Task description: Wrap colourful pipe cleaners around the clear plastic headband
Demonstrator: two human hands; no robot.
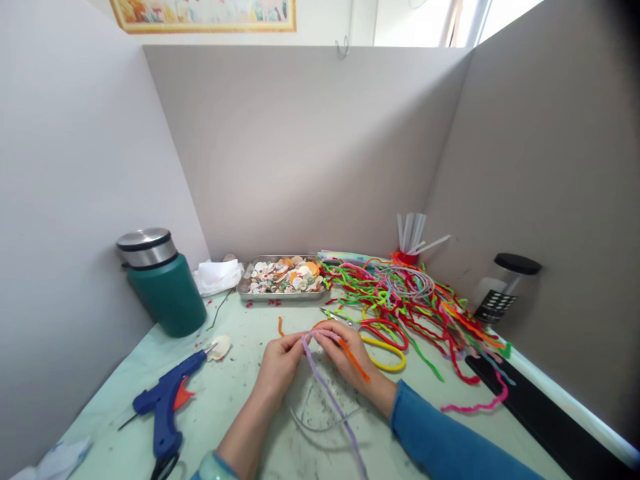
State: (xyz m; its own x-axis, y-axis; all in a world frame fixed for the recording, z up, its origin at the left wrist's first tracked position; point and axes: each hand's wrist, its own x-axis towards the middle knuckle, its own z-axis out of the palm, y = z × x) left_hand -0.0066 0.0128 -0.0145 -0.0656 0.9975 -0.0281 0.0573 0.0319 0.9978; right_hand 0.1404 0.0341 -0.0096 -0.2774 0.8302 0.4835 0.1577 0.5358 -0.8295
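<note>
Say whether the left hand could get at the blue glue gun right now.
Probably yes: the blue glue gun lies on the left hand's own side, and no object shows between them. The hand seems to be pinching the purple strand, though, so it would likely need to let go first.

Craft workstation [225, 393] | 3 grey partitions [300, 147] | glue gun [166, 407] | scissors [371, 323] | pipe-cleaner heap [400, 293] | parts tray [280, 297]

Left hand [280, 363] and right hand [346, 353] pinching a lilac pipe cleaner [329, 392], scissors [384, 345] just beyond, blue glue gun [167, 397] at left
</note>
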